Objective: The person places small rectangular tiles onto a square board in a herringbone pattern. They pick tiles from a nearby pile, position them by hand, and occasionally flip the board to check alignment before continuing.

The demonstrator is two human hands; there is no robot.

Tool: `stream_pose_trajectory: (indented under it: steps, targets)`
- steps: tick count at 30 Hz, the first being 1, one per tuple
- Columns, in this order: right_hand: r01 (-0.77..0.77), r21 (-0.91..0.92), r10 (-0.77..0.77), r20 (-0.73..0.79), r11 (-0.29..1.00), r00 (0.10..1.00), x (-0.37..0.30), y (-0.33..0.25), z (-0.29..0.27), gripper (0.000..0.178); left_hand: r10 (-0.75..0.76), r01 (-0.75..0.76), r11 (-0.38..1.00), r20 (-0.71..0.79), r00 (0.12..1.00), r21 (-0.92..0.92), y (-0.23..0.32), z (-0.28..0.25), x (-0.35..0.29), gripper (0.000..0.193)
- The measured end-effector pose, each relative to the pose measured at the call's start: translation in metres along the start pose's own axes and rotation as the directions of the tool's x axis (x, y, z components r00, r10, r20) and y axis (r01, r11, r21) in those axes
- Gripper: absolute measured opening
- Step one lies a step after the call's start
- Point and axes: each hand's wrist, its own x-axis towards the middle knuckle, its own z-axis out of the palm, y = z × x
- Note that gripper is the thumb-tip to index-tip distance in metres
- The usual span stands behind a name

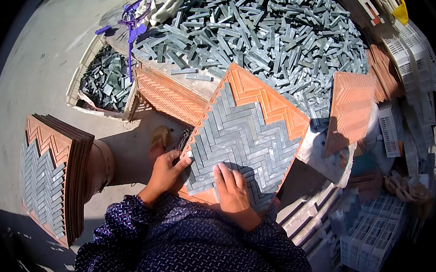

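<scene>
An orange herringbone-grooved tray (278, 110) lies tilted in front of me, largely filled with narrow grey stone strips (242, 139). Bare orange grooves show along its upper right side, and a small bare patch shows near the bottom corner. My left hand (164, 173) grips the tray's left edge, thumb on top; its other fingers are partly hidden. Flat on the strips near the lower middle rests my right hand (232, 193), fingers stretched out. Beyond the tray, a large heap of loose grey strips (249, 28) covers the work table.
At left stands a stack of trays (64, 177), the top one partly filled with strips, on a round support. A pale crate (85, 65) holds dark stone pieces. Empty orange trays (349, 105) lean at right. White plastic baskets (377, 231) are piled lower right. A purple stand (130, 37) rises beyond.
</scene>
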Motion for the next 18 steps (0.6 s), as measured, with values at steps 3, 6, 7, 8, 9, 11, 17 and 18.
stream_pose_trajectory:
  steps: [3, 6, 7, 8, 9, 11, 17, 18]
  targets:
    - [0.017, -0.079, -0.012, 0.066, 0.997, 0.998, -0.003, -0.002, 0.001, 0.056, 0.005, -0.005, 0.999, -0.009, 1.0, 0.034, -0.007, 0.0, 0.003, 0.026]
    - [0.029, -0.122, -0.021, 0.064, 0.992, 0.998, 0.003, -0.006, -0.009, 0.047, 0.007, -0.007, 1.0, -0.012, 1.0, 0.001, 0.001, 0.001, 0.0, 0.027]
    - [0.027, -0.111, -0.022, 0.053, 0.993, 0.998, 0.004, -0.007, -0.012, 0.047, 0.002, -0.002, 1.0, -0.013, 1.0, -0.02, 0.002, 0.001, -0.001, 0.027]
    - [0.026, -0.1, -0.022, 0.042, 0.995, 0.999, 0.005, -0.008, -0.013, 0.047, -0.003, 0.002, 0.999, -0.014, 1.0, -0.042, 0.002, 0.0, -0.002, 0.027]
    - [0.068, -0.088, -0.062, 0.064, 0.994, 0.996, 0.005, -0.01, -0.011, 0.051, 0.011, -0.01, 1.0, -0.02, 1.0, 0.022, 0.002, 0.0, -0.002, 0.027]
    - [0.147, -0.06, -0.14, 0.106, 0.987, 0.984, 0.004, -0.016, -0.008, 0.06, 0.038, -0.033, 0.988, -0.027, 0.999, 0.152, 0.001, -0.002, -0.001, 0.027]
    - [0.131, 0.215, -0.152, 0.085, 0.968, 0.985, 0.002, -0.015, 0.004, 0.059, 0.04, -0.04, 0.998, 0.003, 0.999, 0.056, -0.01, -0.006, 0.002, 0.028]
    - [0.123, 0.237, -0.141, 0.061, 0.964, 0.988, 0.002, -0.013, 0.002, 0.06, 0.083, -0.082, 0.996, -0.034, 0.996, 0.036, -0.009, -0.004, 0.005, 0.028]
